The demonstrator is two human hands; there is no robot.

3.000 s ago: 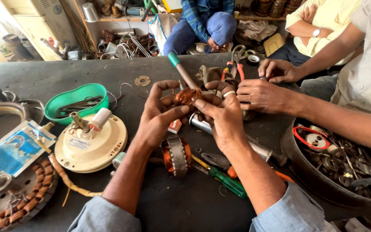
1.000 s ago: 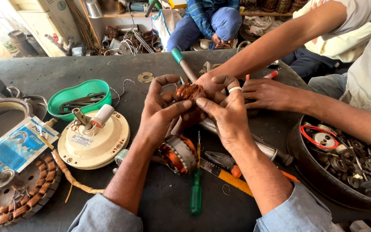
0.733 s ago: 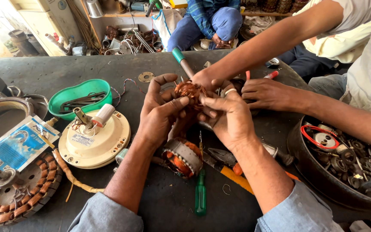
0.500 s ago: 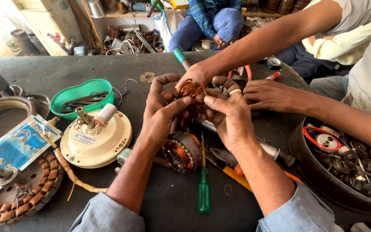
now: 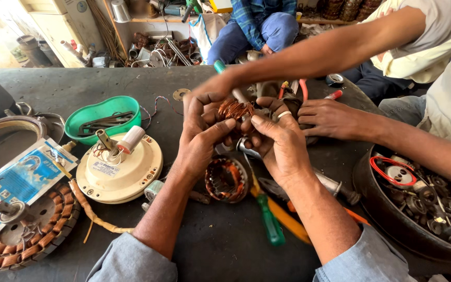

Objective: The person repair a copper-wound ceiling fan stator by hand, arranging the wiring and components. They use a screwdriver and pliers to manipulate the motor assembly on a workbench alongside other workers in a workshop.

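My left hand [image 5: 199, 138] and my right hand [image 5: 277, 141] meet over the dark table, both pinching a small tangle of copper winding wire [image 5: 234, 109]. Below them lies a round stator with copper coils [image 5: 226, 179]. A green-handled screwdriver [image 5: 268, 216] and an orange-handled tool [image 5: 288, 219] lie under my right forearm. Across the table another person's hand [image 5: 330, 117] rests beside mine, and a second arm of theirs [image 5: 309, 55] reaches in from the right to the same spot, near a green-tipped tool [image 5: 220, 67].
A cream fan motor housing [image 5: 121, 167] and a green bowl of tools [image 5: 103, 117] sit at left. A wound stator [image 5: 24, 235] and blue packet [image 5: 19, 180] lie at far left. A black tub of metal parts [image 5: 418, 203] stands at right. Another person sits behind.
My hands have lifted slightly and drawn together on the copper wire. The stator now lies uncovered below them. The other person's arm has reached further in over the table.
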